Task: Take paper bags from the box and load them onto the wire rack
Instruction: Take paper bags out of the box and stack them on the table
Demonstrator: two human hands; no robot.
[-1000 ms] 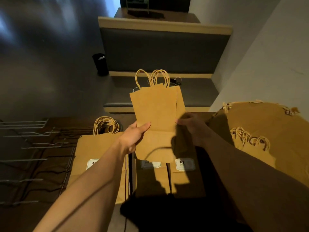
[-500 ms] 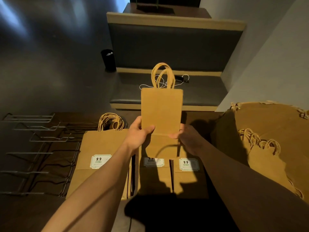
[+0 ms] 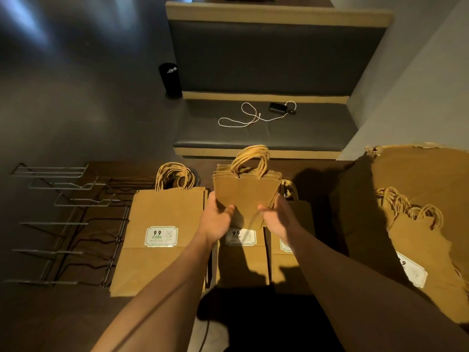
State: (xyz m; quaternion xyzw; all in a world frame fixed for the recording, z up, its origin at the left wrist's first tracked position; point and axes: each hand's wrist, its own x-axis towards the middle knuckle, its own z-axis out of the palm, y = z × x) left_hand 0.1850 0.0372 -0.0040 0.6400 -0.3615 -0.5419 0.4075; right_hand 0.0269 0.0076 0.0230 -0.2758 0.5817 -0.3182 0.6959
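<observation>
Both your hands grip one bundle of bags (image 3: pixel 247 196) at centre frame: the left hand (image 3: pixel 217 219) curls round its lower left edge, the right hand (image 3: pixel 276 219) pinches its lower right edge. The bundle hangs tilted above the middle stack (image 3: pixel 241 260) of the three lying across the lower centre, handles pointing to the top of the frame. I judge you are about to lay it down there.

Square the edges first; the bundle fans out at its top, and loose bags will likely slide. Lower it flat, with its handles the same way as those on the left stack (image 3: pixel 162 240). Keep the thumbs clear of the fold so that nothing creases.

The rack (image 3: pixel 68 224) lies at left, its bare wire prongs just beside the left stack; mind them if you swing that way. The box (image 3: pixel 418 199) sits at right with more bags (image 3: pixel 416 235) inside, its torn flap near your right forearm. Beyond, at upper centre, a bench (image 3: pixel 266 128) carries a white cable (image 3: pixel 243 118), and a dark cup (image 3: pixel 170 80) stands at its left end. None of these blocks the drop.
</observation>
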